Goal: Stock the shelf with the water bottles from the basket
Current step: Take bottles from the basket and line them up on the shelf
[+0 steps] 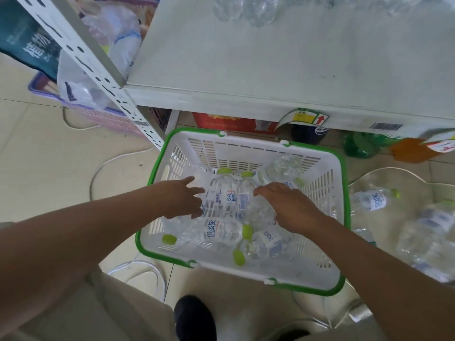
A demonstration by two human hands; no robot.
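A white basket with a green rim (248,145) stands on the floor below the shelf (270,70). Several clear water bottles with green caps and white labels (216,231) lie in it. My left hand (182,198) reaches into the basket from the left, fingers extended beside an upright-lying bottle (222,193). My right hand (288,205) hovers palm down over the bottles on the right side, fingers relaxed. Neither hand grips anything. A few bottles (243,8) stand at the back of the shelf.
More water bottles (374,199) lie on the floor right of the basket. A purple basket (98,114) with bags sits at the left behind the shelf's perforated post (98,77). White cables cross the tiles. Dark, green and orange bottles stand under the shelf.
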